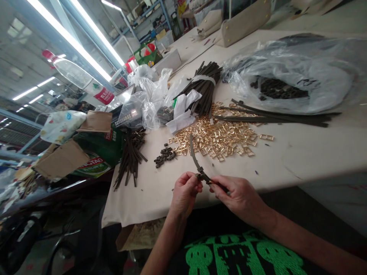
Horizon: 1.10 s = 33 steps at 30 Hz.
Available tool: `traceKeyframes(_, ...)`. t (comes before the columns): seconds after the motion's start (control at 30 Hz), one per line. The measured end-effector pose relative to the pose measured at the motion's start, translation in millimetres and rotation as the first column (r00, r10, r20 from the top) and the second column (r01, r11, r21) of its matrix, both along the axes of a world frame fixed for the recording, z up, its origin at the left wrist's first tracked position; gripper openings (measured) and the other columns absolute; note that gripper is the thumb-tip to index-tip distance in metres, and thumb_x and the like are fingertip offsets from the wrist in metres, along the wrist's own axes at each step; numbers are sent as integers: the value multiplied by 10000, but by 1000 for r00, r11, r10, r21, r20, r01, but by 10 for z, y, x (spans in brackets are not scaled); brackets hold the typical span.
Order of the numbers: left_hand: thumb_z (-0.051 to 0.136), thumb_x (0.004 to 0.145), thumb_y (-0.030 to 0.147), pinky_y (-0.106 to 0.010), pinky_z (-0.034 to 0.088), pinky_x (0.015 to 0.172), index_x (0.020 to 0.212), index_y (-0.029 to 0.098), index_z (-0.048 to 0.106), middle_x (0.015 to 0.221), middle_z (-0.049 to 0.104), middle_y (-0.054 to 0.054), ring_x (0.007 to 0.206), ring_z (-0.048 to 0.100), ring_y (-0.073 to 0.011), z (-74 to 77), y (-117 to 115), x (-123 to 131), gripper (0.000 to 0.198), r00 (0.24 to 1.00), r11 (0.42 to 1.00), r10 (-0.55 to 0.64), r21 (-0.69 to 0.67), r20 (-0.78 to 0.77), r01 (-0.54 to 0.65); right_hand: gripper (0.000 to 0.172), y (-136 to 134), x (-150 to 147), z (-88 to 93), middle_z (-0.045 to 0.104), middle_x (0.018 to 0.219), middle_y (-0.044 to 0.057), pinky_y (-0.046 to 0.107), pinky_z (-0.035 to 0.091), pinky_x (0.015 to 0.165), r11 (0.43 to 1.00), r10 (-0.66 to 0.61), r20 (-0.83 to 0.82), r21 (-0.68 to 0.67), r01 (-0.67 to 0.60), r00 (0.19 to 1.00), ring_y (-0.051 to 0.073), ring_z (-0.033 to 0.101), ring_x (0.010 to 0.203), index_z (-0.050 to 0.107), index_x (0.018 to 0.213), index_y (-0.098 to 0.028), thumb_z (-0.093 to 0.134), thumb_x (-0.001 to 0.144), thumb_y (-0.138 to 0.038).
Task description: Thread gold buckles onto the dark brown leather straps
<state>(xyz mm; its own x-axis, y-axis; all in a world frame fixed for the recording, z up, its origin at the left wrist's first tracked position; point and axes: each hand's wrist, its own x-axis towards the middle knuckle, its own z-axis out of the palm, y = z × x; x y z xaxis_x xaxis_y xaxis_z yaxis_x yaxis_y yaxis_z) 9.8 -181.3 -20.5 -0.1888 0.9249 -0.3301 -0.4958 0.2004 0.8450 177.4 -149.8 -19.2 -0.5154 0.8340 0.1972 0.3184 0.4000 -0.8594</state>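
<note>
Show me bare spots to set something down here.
The pale table is bare right of the heap of gold metal buckles, on the near side of the long dark straps. Another patch lies between the fan of short dark strips and the left hand holding a thin dark strap. Crowded: the crumpled clear plastic bags behind.

A bag-making workshop: gold buckles (220, 139) heaped mid-table, bundled dark straps (205, 89) at twelve o'clock, unfinished beige bags (243, 23) at one, strip lights (71, 38) at ten

Left hand (185, 191), right hand (240, 197), seemingly pinched.
</note>
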Motion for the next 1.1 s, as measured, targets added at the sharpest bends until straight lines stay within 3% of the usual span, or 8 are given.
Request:
traceKeyframes(0.23, 844, 663, 319, -178, 430, 550, 671, 137, 635, 597, 609, 13, 536, 531, -66, 12, 13, 21, 276, 999, 1000, 12, -3, -44, -12, 245, 9, 15, -13, 719, 755, 23, 246, 448, 611, 999, 21, 54, 45, -24, 998, 160, 655, 668, 696, 892, -195, 464, 945, -254)
traceKeyframes(0.4, 860, 617, 272, -199, 447, 544, 777, 158, 683, 659, 653, 12, 538, 555, -79, -11, 10, -10, 265, 990, 999, 45, 23, -134, -42, 260, 32, 29, 6, 712, 749, 31, 254, 426, 594, 997, 58, 117, 42, -64, 991, 164, 640, 651, 699, 858, -195, 459, 942, -249)
traceKeyframes(0.67, 866, 618, 285, -211, 460, 554, 762, 139, 738, 644, 682, -18, 543, 568, -93, -6, -23, -73, 241, 962, 992, -123, -58, -243, 112, 275, 80, 30, -16, 717, 762, 59, 285, 424, 627, 984, 152, 262, 47, -170, 953, 200, 657, 686, 710, 864, -177, 452, 946, -223)
traceKeyframes(0.83, 871, 617, 297, -206, 449, 583, 764, 145, 752, 654, 684, -13, 557, 554, -86, -44, -31, -26, 243, 969, 989, -136, -78, -204, 122, 240, 76, 13, -60, 728, 809, 64, 274, 454, 650, 992, 120, 217, 0, -123, 969, 190, 658, 708, 703, 922, -172, 465, 931, -199)
traceKeyframes(0.97, 846, 655, 280, -252, 486, 792, 738, 161, 766, 853, 720, -47, 813, 636, -155, -83, -38, 9, 166, 962, 993, -114, 10, -249, 120, 231, 73, 16, -79, 726, 835, 62, 270, 488, 695, 988, 141, 97, -80, -133, 985, 180, 659, 736, 693, 954, -171, 471, 895, -142)
traceKeyframes(1.1, 789, 726, 311, -254, 483, 820, 754, 178, 776, 888, 732, -52, 856, 635, -165, -91, -66, 69, 136, 969, 999, -19, 27, -246, 27, 236, 58, 17, -21, 720, 901, 76, 285, 502, 734, 976, 172, -36, -129, -175, 984, 190, 660, 791, 677, 996, -157, 464, 892, -160)
